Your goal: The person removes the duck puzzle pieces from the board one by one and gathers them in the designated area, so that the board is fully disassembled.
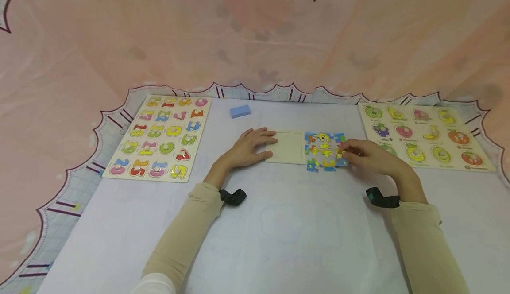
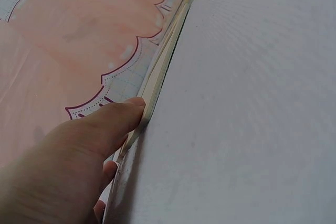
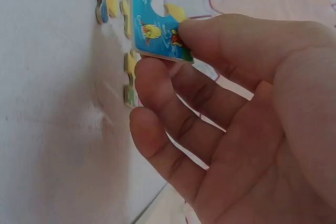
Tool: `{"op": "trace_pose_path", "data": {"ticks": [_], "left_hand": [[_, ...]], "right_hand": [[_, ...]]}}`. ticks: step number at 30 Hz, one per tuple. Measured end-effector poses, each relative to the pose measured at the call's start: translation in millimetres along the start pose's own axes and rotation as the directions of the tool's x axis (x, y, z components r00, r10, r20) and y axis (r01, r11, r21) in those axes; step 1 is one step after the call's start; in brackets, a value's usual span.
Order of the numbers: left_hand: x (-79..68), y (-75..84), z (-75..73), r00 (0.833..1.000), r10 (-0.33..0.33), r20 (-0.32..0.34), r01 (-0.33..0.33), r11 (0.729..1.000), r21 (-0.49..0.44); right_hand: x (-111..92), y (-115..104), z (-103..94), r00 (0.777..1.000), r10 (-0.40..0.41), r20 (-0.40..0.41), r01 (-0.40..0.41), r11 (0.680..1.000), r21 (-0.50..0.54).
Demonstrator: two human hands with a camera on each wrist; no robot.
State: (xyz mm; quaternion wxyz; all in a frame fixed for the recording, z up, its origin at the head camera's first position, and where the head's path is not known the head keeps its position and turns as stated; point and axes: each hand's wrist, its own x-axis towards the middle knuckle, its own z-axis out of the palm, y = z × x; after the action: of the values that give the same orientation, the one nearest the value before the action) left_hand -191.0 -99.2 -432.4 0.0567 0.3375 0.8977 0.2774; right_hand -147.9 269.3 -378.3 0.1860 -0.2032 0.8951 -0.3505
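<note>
My left hand (image 1: 251,147) lies at the left edge of a pale, square wooden puzzle tray (image 1: 284,148), fingers spread and fairly straight. The left wrist view shows its thumb (image 2: 118,116) against the tray's edge. To the right of the tray sit several jigsaw pieces (image 1: 324,151) in a loose square with gaps between them. Over their right side, my right hand (image 1: 368,156) pinches a blue jigsaw piece (image 3: 152,30) between thumb and fingertips. A yellow duckling is printed on that piece, and it is tilted, raised off the white tabletop.
A number puzzle board (image 1: 159,139) lies on the left, and a fruit puzzle board (image 1: 428,137) on the right, behind my right hand. A blue block (image 1: 240,111) sits near the back. Patterned pinkish cloth (image 1: 255,41) rises behind the white tabletop (image 1: 303,232).
</note>
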Motion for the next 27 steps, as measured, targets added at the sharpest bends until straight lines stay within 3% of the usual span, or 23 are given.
{"op": "trace_pose_path", "data": {"ticks": [17,27], "left_hand": [[-1.2,0.6,-1.7,1.0,0.01,0.0,-0.01,1.0,0.001],[-0.8,0.7,-1.8,1.0,0.015,-0.001,-0.015,1.0,-0.003]], "right_hand": [[-3.9,9.0,-4.4,0.998,0.066,0.019,-0.064,0.994,-0.083],[0.0,8.5,0.0,0.998,0.064,0.005,-0.063,0.988,-0.14]]}}
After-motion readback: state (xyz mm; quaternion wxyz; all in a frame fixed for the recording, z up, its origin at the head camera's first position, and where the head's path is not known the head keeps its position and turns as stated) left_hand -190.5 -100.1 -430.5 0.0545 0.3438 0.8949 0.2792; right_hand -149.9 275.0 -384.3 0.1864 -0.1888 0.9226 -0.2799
